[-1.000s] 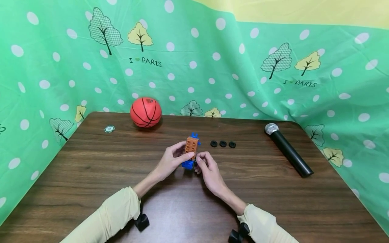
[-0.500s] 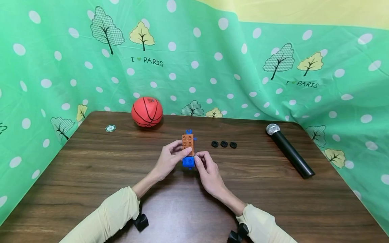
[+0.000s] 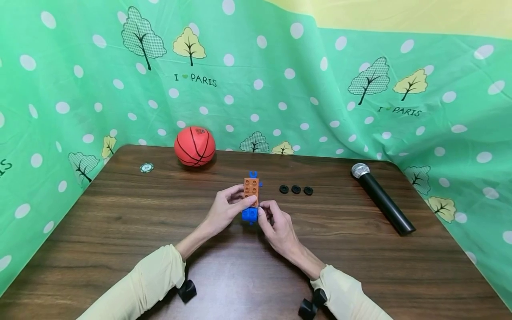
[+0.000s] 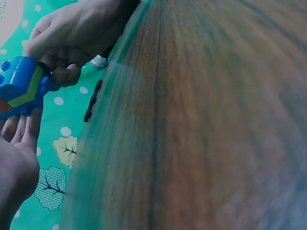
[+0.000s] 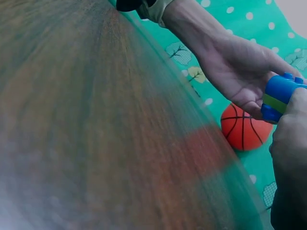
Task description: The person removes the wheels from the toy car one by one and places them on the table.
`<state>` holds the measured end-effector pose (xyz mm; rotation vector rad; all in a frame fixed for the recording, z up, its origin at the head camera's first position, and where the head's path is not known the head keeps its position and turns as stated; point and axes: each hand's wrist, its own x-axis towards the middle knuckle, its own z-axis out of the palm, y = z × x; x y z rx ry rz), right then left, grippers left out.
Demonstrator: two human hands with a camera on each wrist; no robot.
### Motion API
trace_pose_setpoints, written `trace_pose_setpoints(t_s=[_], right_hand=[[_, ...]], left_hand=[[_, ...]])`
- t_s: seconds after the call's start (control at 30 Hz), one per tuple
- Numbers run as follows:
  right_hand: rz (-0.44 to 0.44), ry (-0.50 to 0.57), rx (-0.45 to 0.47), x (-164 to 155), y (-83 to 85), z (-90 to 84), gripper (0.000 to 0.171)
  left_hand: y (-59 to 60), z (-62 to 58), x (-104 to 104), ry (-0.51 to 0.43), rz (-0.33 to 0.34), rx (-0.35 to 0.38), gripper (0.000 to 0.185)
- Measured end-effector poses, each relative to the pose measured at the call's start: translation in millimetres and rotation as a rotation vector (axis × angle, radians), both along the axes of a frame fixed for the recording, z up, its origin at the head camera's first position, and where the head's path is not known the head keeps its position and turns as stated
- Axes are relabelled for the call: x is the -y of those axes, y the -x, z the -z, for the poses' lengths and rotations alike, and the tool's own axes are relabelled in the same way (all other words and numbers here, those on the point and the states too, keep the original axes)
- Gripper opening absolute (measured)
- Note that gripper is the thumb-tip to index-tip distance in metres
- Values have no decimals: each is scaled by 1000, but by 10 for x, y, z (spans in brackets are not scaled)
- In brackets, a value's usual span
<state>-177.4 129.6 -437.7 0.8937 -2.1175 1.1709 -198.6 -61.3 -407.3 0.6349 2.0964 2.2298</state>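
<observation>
A toy made of an orange studded brick (image 3: 251, 190) on a blue base (image 3: 250, 215) is held just above the middle of the brown table (image 3: 120, 222). My left hand (image 3: 228, 209) grips the orange brick from the left, thumb across its near end. My right hand (image 3: 276, 222) pinches the blue base from the right. The blue base (image 4: 21, 86) with a yellow-green stripe shows between both hands in the left wrist view, and the same blue base (image 5: 280, 96) appears in the right wrist view.
An orange basketball (image 3: 194, 146) sits at the table's back left, with a green chip (image 3: 146, 167) further left. Three black rings (image 3: 296, 190) lie right of the toy. A black microphone (image 3: 382, 198) lies at the right. Green patterned cloth (image 3: 280, 80) surrounds the table.
The toy has turned from a tilt to pointing straight away from me. Both hands kept their grip and stayed in place.
</observation>
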Motion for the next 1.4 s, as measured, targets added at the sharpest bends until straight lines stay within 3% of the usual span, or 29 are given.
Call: trace_pose_setpoints(t_s=[0.3, 0.5, 0.83, 1.0, 1.2, 1.4], right_hand=[[4, -23, 57, -17, 7, 4, 6], [-80, 41, 135, -10, 17, 16, 12], [-44, 28, 22, -16, 42, 30, 15], [-30, 42, 55, -12, 21, 19, 6], [-16, 29, 78, 4, 4, 5, 10], [-55, 44, 116, -11, 15, 15, 7]], left_hand=[[-1, -12, -11, 28, -3, -29, 33], [35, -15, 5, -3, -26, -3, 34], [15, 16, 5, 1, -18, 41, 35], [6, 31, -2, 2, -8, 55, 36], [9, 35, 10, 21, 7, 54, 37], [13, 30, 12, 11, 5, 40, 37]])
